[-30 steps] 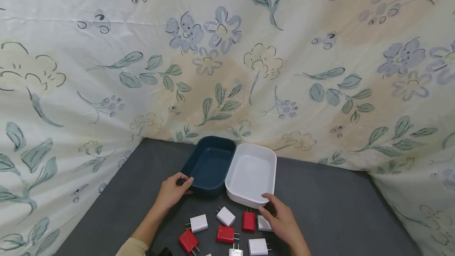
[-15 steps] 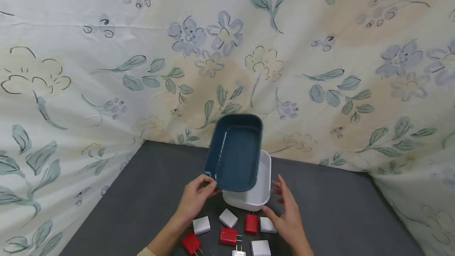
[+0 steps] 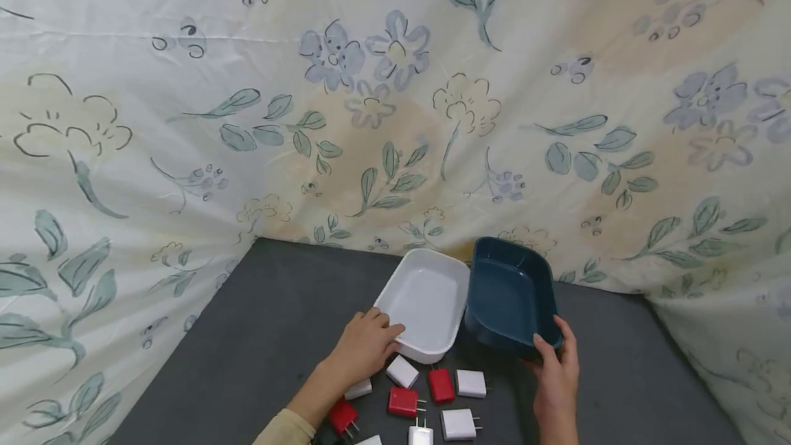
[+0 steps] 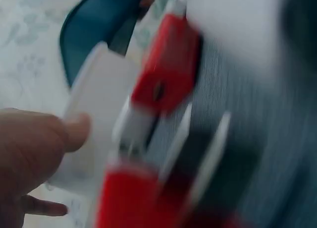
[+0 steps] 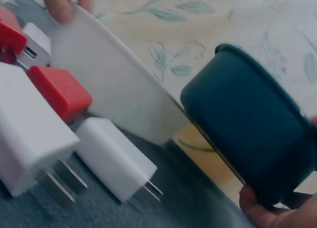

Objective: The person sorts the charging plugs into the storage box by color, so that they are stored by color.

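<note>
In the head view, my left hand [image 3: 366, 345] grips the near left corner of a white plastic bin [image 3: 426, 297], fingers over its rim. A dark blue bin [image 3: 508, 294] stands close on its right. My right hand [image 3: 556, 376] holds that bin's near right corner, thumb at the rim. The right wrist view shows fingers [image 5: 257, 208] reaching under the blue bin's bottom edge. Several red and white plug chargers lie in front of the bins, among them a red charger [image 3: 441, 386] and a white charger [image 3: 471, 384]. The left wrist view is blurred.
The chargers lie on a dark grey table [image 3: 296, 294]. Behind the bins and at both sides hangs a floral cloth [image 3: 395, 122]. Part of a white charger [image 3: 358, 389] and a red charger [image 3: 342, 416] are hidden by the left forearm.
My left hand lifted the blue bin over the white one to the right, where my right hand took it. The white bin has shifted left, and my left hand is now at its corner.
</note>
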`<move>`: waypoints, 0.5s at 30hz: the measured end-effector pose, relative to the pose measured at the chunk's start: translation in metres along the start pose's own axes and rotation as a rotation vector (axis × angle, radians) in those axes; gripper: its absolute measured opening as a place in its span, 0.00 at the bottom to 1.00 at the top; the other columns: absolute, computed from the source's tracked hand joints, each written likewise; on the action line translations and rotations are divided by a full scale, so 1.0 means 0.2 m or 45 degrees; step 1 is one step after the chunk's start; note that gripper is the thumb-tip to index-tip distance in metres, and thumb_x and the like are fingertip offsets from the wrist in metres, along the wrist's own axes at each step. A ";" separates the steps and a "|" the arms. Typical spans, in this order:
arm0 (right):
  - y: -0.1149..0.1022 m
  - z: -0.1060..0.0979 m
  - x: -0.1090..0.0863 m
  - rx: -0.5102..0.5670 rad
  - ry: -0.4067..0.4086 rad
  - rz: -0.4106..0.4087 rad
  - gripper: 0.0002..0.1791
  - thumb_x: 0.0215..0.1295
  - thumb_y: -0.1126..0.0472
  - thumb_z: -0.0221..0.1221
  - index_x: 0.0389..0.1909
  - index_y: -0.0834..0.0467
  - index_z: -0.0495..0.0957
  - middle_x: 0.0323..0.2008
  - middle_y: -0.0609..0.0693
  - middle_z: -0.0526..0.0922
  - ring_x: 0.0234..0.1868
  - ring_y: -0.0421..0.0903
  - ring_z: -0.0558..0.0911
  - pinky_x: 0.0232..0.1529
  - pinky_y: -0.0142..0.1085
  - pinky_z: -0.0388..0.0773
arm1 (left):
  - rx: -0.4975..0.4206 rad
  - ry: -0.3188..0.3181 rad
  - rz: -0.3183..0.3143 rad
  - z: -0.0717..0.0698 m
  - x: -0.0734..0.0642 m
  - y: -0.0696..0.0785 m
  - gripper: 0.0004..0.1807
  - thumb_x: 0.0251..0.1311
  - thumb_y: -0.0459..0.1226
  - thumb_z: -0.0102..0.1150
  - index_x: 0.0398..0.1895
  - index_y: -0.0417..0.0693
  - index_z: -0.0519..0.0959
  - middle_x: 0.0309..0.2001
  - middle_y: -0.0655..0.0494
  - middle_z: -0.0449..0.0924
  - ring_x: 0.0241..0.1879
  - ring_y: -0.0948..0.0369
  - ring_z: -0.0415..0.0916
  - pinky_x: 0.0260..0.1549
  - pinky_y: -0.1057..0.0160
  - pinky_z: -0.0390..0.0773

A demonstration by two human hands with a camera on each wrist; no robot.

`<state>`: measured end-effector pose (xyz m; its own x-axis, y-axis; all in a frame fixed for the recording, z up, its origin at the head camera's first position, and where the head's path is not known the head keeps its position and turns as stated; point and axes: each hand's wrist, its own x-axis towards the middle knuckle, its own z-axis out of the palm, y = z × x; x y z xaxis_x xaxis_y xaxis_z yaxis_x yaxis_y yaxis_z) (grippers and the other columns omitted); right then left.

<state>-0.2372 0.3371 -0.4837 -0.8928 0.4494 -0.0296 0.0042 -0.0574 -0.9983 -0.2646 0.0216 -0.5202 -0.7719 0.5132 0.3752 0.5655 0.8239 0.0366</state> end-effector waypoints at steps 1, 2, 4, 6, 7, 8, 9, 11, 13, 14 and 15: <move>0.01 -0.02 0.01 -0.022 -0.001 0.032 0.31 0.67 0.58 0.51 0.68 0.35 0.53 0.70 0.58 0.48 0.50 0.43 0.69 0.33 0.32 0.76 | 0.052 0.023 -0.031 0.00 -0.01 -0.02 0.16 0.56 0.49 0.59 0.49 0.64 0.77 0.36 0.61 0.77 0.41 0.61 0.70 0.34 0.59 0.70; 0.02 -0.03 0.02 -0.065 -0.015 0.062 0.33 0.68 0.58 0.50 0.68 0.33 0.51 0.71 0.59 0.45 0.53 0.45 0.68 0.33 0.33 0.76 | 0.095 0.050 -0.062 0.01 -0.01 -0.04 0.14 0.55 0.49 0.60 0.46 0.63 0.79 0.34 0.61 0.77 0.39 0.61 0.70 0.32 0.60 0.69; 0.05 -0.03 0.04 -0.149 -0.069 0.101 0.35 0.67 0.59 0.50 0.69 0.31 0.47 0.72 0.61 0.43 0.56 0.51 0.67 0.35 0.37 0.77 | 0.112 0.076 -0.115 0.00 -0.03 -0.06 0.12 0.54 0.48 0.61 0.42 0.61 0.79 0.32 0.60 0.77 0.37 0.60 0.70 0.31 0.61 0.70; 0.07 -0.01 0.05 -0.244 -0.183 0.108 0.38 0.66 0.58 0.51 0.70 0.33 0.42 0.72 0.62 0.41 0.60 0.56 0.65 0.40 0.42 0.78 | 0.070 0.088 -0.117 0.00 -0.04 -0.08 0.12 0.56 0.47 0.60 0.42 0.59 0.79 0.31 0.59 0.77 0.35 0.60 0.70 0.32 0.60 0.72; 0.09 0.00 0.05 -0.297 -0.250 0.099 0.39 0.67 0.56 0.51 0.71 0.34 0.40 0.72 0.62 0.40 0.62 0.59 0.63 0.43 0.45 0.78 | 0.041 0.083 -0.105 0.00 -0.05 -0.08 0.12 0.57 0.48 0.58 0.43 0.59 0.79 0.32 0.60 0.78 0.35 0.60 0.71 0.33 0.60 0.73; 0.10 0.02 0.05 -0.350 -0.306 0.092 0.39 0.67 0.55 0.51 0.71 0.35 0.38 0.72 0.61 0.40 0.63 0.60 0.62 0.46 0.48 0.77 | 0.007 0.078 -0.090 0.00 -0.05 -0.08 0.13 0.58 0.47 0.57 0.45 0.59 0.78 0.33 0.60 0.78 0.36 0.60 0.71 0.34 0.61 0.74; 0.11 0.03 0.05 -0.392 -0.351 0.083 0.40 0.68 0.53 0.51 0.71 0.35 0.37 0.72 0.60 0.38 0.65 0.61 0.60 0.49 0.50 0.75 | -0.037 0.065 -0.075 0.00 -0.05 -0.08 0.13 0.60 0.47 0.55 0.47 0.58 0.78 0.34 0.60 0.78 0.37 0.61 0.71 0.36 0.61 0.75; 0.12 0.05 0.05 -0.461 -0.430 0.071 0.39 0.69 0.51 0.48 0.71 0.35 0.33 0.73 0.56 0.34 0.69 0.61 0.53 0.55 0.53 0.70 | -0.126 0.050 -0.052 -0.01 -0.06 -0.09 0.15 0.61 0.47 0.54 0.50 0.58 0.77 0.37 0.61 0.79 0.40 0.62 0.72 0.40 0.60 0.74; 0.11 0.06 0.05 -0.549 -0.457 0.055 0.39 0.70 0.48 0.46 0.70 0.35 0.30 0.73 0.55 0.32 0.71 0.61 0.48 0.59 0.55 0.64 | -0.153 0.064 -0.036 -0.01 -0.06 -0.10 0.17 0.61 0.47 0.54 0.52 0.58 0.76 0.42 0.60 0.78 0.45 0.61 0.72 0.43 0.58 0.74; 0.10 0.06 0.04 -0.629 -0.450 0.045 0.39 0.70 0.46 0.45 0.70 0.37 0.29 0.73 0.56 0.33 0.70 0.63 0.47 0.60 0.57 0.61 | -0.150 0.088 -0.032 -0.03 -0.07 -0.10 0.18 0.60 0.47 0.56 0.53 0.58 0.75 0.45 0.59 0.77 0.48 0.60 0.71 0.45 0.57 0.73; 0.08 0.06 0.02 -0.714 -0.440 0.025 0.40 0.69 0.45 0.44 0.71 0.41 0.27 0.72 0.58 0.32 0.70 0.64 0.46 0.61 0.59 0.58 | -0.142 0.107 -0.031 -0.05 -0.09 -0.10 0.20 0.59 0.48 0.57 0.55 0.58 0.74 0.49 0.58 0.75 0.52 0.59 0.69 0.47 0.55 0.73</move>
<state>-0.2465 0.3275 -0.4992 -0.9830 0.1358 -0.1234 0.1724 0.4529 -0.8747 -0.2597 -0.0059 -0.5188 -0.7615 0.4673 0.4492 0.5792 0.8017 0.1479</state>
